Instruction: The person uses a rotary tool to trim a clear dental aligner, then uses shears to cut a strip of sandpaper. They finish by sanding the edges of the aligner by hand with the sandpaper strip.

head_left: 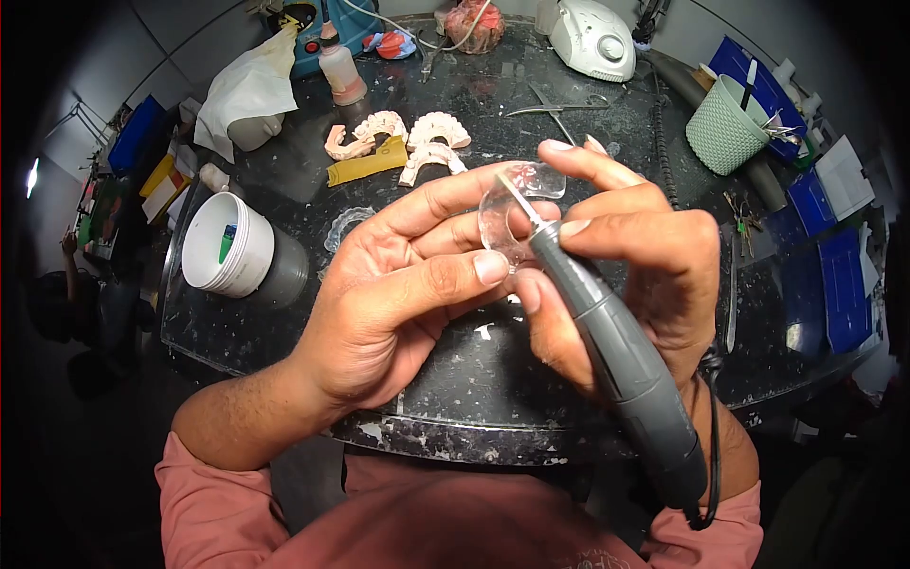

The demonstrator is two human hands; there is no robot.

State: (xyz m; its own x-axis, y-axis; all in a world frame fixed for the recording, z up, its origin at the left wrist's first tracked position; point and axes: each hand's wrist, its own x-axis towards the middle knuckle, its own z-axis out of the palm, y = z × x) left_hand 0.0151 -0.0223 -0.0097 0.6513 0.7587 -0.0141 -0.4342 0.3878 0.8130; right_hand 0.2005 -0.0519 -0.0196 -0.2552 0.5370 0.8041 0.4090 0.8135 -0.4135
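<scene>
My left hand (379, 284) pinches a clear plastic dental tray (493, 220) between thumb and fingers, above the front of the bench. My right hand (664, 237) is wrapped round a dark grey rotary handpiece (621, 365), which slants up to the left with its cord hanging by the wrist. Its thin pale bit (518, 197) overlaps the tray's curved wall in this view. Fingertips of the right hand are close to the tray's far end. Behind my left hand, a second clear dental tray (347, 228) lies on the bench.
Pinkish dental models (438, 129) and a yellow-brown strip (366, 165) lie mid-bench. A white tub (251, 254) stands left, a bottle (341, 74) behind. Metal scissors-like tools (557, 110), a white control unit (590, 40) and a green basket (720, 128) are farther right.
</scene>
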